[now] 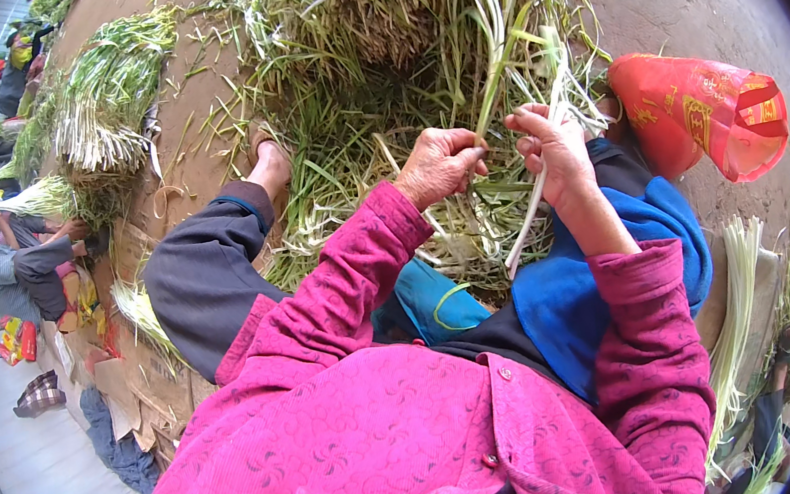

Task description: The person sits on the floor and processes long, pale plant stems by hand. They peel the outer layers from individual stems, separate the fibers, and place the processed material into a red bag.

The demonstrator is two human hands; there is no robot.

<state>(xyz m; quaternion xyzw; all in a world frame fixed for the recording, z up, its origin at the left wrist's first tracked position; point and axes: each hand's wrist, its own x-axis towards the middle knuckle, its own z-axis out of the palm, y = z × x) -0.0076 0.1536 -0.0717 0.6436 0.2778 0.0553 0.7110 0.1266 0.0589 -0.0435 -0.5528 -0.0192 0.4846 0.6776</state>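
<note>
My left hand (440, 165) pinches the base of some yellowish-green leaves (493, 85) between thumb and fingertips. Close beside it, my right hand (560, 152) grips a few pale stalks (529, 228), whose white lower ends hang toward my lap. They look like green garlic or a similar leafy plant. Under and beyond both hands lies a heap of loose leaves and trimmings (326, 188), between my legs. Farther out stands a large pile of leafy stalks (370, 15), with brownish root ends showing. A blue cloth (598, 294) covers my right thigh.
A red plastic bag (693, 106) stands by my right knee. White stalks (736, 305) lie at my right side. Another bundle (111, 112) rests on the earthen floor at upper left. A person (18, 262) sits at left, holding stalks. Cardboard (117, 396) lies at lower left.
</note>
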